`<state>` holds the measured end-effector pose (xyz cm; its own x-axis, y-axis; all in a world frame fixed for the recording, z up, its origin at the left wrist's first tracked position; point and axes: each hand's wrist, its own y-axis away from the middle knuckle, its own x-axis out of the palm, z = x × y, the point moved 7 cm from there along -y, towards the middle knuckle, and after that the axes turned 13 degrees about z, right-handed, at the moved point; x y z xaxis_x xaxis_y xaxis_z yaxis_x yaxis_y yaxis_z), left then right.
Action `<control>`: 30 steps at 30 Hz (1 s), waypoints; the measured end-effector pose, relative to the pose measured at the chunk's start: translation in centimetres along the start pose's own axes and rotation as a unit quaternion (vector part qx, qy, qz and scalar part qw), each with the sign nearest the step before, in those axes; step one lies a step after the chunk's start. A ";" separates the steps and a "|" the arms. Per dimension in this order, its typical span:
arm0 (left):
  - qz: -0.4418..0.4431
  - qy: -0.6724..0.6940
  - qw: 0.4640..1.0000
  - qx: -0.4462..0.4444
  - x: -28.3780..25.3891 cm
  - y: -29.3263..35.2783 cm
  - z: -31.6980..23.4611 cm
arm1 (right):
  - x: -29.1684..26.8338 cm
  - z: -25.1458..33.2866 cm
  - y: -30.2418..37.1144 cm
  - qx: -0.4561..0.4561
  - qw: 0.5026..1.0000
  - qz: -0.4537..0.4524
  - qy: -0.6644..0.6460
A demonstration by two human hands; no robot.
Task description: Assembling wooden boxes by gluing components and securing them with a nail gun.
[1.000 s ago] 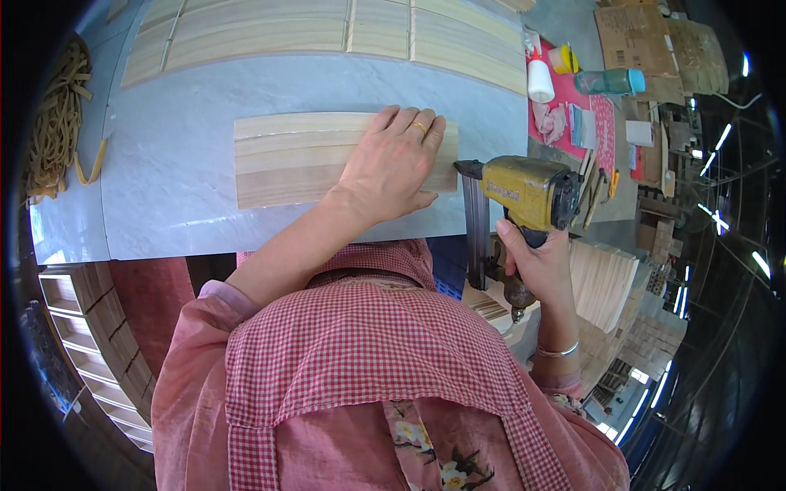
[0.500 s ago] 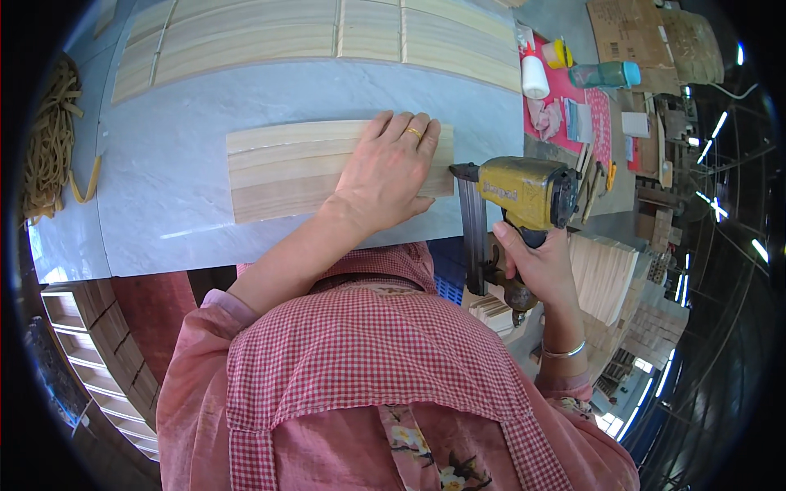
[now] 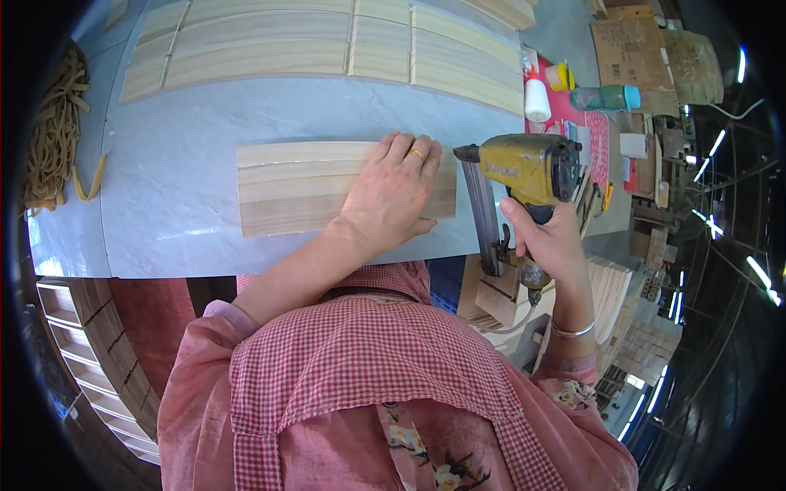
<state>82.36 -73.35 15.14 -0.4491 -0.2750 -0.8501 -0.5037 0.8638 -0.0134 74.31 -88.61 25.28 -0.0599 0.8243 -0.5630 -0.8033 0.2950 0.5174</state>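
A pale wooden board (image 3: 295, 192), made of several glued strips, lies flat on the grey marbled tabletop (image 3: 176, 176). My left hand (image 3: 393, 188), with a gold ring, spans its right part. The fingers bend over the far edge, their tips hidden, and the thumb rests by the near edge. In my right hand (image 3: 553, 241) is a yellow and black nail gun (image 3: 524, 168), gripped by its handle. Its nose points left, close to the far right corner of the board; whether they touch I cannot tell. A hose runs from the gun's lower end.
Grooved wooden panels (image 3: 270, 49) lie across the far side. Tan bands (image 3: 53, 135) hang at the left. A white glue bottle (image 3: 536, 100), a teal bottle (image 3: 604, 98) and a cardboard box (image 3: 632, 61) stand at the far right. Wooden compartment trays (image 3: 70, 335) are below left.
The nail gun has shifted away from me along the board's right end, from about its middle to near the far corner. My left hand keeps its place on the board. The view has tilted slightly.
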 end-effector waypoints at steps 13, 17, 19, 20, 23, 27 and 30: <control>-0.035 0.011 0.999 0.020 -0.7 -0.2 0.2 | -0.7 0.9 -1.5 0.050 0.997 0.055 0.019; -0.048 -0.003 0.998 0.033 -1.3 0.0 -0.2 | -1.6 1.7 -2.0 0.036 0.997 0.065 0.024; -0.032 -0.006 0.999 0.026 -1.2 0.0 -0.2 | -1.8 1.9 -2.2 0.055 0.994 0.088 0.041; -0.022 -0.013 0.999 0.020 -1.1 0.2 -0.2 | -1.9 1.9 -2.4 0.058 0.991 0.103 0.055; -0.066 -0.024 0.997 0.037 -0.8 0.2 -0.5 | -2.3 1.4 -2.2 -0.003 0.991 0.091 0.095; -0.055 -0.059 0.996 0.031 -0.8 0.4 -0.7 | -3.6 -0.5 -1.0 0.005 0.991 0.042 0.126; -0.048 -0.077 0.995 0.031 -0.7 0.1 -0.5 | -5.9 -4.4 -0.2 -0.016 0.989 -0.041 0.139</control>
<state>82.22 -73.27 16.01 -0.2798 -0.2938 -0.9140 -0.4896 0.8626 -0.1274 72.23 -95.69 25.65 -0.1504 0.6321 -0.7602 -0.8304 0.3365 0.4441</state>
